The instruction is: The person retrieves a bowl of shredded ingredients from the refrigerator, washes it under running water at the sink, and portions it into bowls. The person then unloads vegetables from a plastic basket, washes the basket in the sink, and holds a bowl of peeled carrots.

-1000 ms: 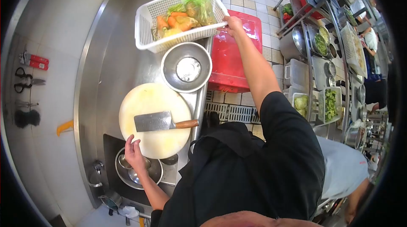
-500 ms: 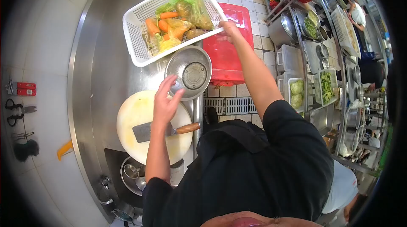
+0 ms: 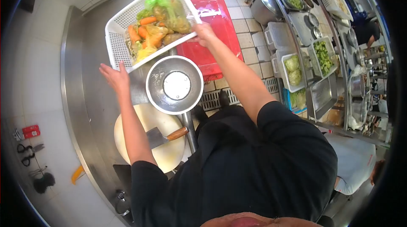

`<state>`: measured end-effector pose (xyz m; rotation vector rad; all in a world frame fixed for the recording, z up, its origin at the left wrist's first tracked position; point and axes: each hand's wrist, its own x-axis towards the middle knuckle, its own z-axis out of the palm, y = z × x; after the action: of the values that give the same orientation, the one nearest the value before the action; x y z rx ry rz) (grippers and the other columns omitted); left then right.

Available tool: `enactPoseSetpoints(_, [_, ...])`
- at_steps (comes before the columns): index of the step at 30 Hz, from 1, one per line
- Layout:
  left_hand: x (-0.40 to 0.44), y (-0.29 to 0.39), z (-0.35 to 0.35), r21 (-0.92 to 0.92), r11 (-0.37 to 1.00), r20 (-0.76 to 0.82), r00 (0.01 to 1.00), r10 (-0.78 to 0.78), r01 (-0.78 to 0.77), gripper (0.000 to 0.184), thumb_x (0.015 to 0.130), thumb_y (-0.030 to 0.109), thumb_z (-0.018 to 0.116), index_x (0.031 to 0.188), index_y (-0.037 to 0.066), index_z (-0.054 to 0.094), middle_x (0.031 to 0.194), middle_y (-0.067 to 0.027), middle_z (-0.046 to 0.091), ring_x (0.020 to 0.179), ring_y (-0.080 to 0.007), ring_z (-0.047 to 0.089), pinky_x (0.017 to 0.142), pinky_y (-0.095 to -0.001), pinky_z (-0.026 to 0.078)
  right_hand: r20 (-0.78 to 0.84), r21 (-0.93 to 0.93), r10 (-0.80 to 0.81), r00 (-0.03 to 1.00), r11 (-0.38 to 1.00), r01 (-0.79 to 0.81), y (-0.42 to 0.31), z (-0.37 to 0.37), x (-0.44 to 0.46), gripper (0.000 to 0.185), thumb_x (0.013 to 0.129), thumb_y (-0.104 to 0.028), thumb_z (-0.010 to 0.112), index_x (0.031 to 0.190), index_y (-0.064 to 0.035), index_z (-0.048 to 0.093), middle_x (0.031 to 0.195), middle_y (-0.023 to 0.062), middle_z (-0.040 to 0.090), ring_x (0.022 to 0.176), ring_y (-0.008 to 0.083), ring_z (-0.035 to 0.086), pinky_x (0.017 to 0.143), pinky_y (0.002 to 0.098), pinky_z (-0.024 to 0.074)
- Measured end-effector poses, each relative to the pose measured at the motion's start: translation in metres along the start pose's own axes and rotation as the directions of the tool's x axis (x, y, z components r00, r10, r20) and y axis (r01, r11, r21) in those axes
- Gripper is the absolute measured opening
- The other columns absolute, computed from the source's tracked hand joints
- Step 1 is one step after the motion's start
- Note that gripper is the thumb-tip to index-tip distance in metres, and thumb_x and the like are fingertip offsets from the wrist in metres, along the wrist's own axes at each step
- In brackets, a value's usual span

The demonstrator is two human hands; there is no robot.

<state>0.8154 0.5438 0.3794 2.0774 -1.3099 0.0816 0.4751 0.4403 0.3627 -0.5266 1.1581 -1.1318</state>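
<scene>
A white plastic basket [image 3: 115,42] holds carrots [image 3: 147,21], potatoes and green and yellow plastic bags with vegetables inside. My right hand [image 3: 204,34] grips the basket's right side at the rim. By the basket's near left corner is my left hand [image 3: 116,77], its fingers spread; whether the fingertips touch the basket I cannot tell. Between my forearms sits a perforated metal colander [image 3: 153,79]. Nearer to me, a cleaver [image 3: 157,137] with a wooden handle lies on a round chopping board [image 3: 167,157], under which the steel counter [image 3: 91,82] runs.
To the right of the basket stands a red lidded bin [image 3: 222,27]. Farther right, a metal rack carries trays of greens [image 3: 324,57] and pots. Scissors [image 3: 27,154] hang on the left wall. Another person's back [image 3: 354,159] shows at lower right.
My left hand has moved from above the colander to the basket's near left corner. The right hand keeps its hold on the rim. The whole view has shifted with my head.
</scene>
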Motion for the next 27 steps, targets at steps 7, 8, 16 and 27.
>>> enactPoseSetpoints(7, [-0.05, 0.037, 0.058, 0.155, 0.88, -0.04, 0.887, 0.459, -0.449, 0.098, 0.078, 0.06, 0.065, 0.146, 0.0, 0.028, 0.151, -0.0282, 0.02, 0.142, -0.0423, 0.016, 0.112, -0.0596, 0.014, -0.05, 0.32, 0.156, 0.987, 0.938, -0.132, 0.017, -0.021, 0.045, 0.036, 0.079, 0.001, 0.048, 0.114, 0.0003, 0.055, 0.1, 0.0242, 0.058, 0.081, 0.0403, 0.064, 0.062, 0.0617, 0.0563])
enactPoseSetpoints(8, [-0.043, 0.044, 0.055, 0.394, 0.864, -0.096, 0.921, 0.378, -0.314, 0.098, 0.08, 0.067, 0.058, 0.147, 0.002, 0.028, 0.152, -0.0261, 0.02, 0.142, -0.0412, 0.017, 0.11, -0.0644, 0.012, -0.038, 0.343, 0.18, 0.983, 0.926, -0.156, 0.023, -0.021, 0.053, 0.033, 0.08, -0.003, 0.05, 0.112, -0.0003, 0.055, 0.1, 0.0226, 0.059, 0.081, 0.038, 0.064, 0.057, 0.0567, 0.0554])
enactPoseSetpoints(16, [-0.092, 0.061, 0.052, 0.417, 0.899, 0.192, 0.98, 0.056, -0.133, 0.094, 0.087, 0.068, 0.045, 0.151, 0.005, 0.017, 0.155, -0.0261, 0.005, 0.143, -0.0418, 0.012, 0.103, -0.0732, 0.013, -0.003, 0.034, 0.111, 0.994, 0.993, -0.111, -0.009, -0.029, 0.06, 0.028, 0.081, -0.001, 0.045, 0.103, -0.0011, 0.061, 0.081, 0.0171, 0.063, 0.062, 0.0324, 0.067, 0.043, 0.0419, 0.0567])
enactPoseSetpoints(27, [-0.107, 0.006, 0.044, 0.478, 0.869, 0.004, 0.99, 0.144, -0.129, 0.101, 0.086, 0.071, 0.043, 0.151, 0.001, 0.008, 0.156, -0.0238, -0.001, 0.144, -0.041, 0.012, 0.105, -0.0707, 0.016, 0.071, 0.032, 0.123, 0.99, 0.992, -0.126, -0.034, -0.064, 0.051, 0.046, 0.081, 0.001, 0.043, 0.126, -0.0073, 0.055, 0.088, 0.0177, 0.064, 0.062, 0.0317, 0.067, 0.042, 0.04, 0.0575])
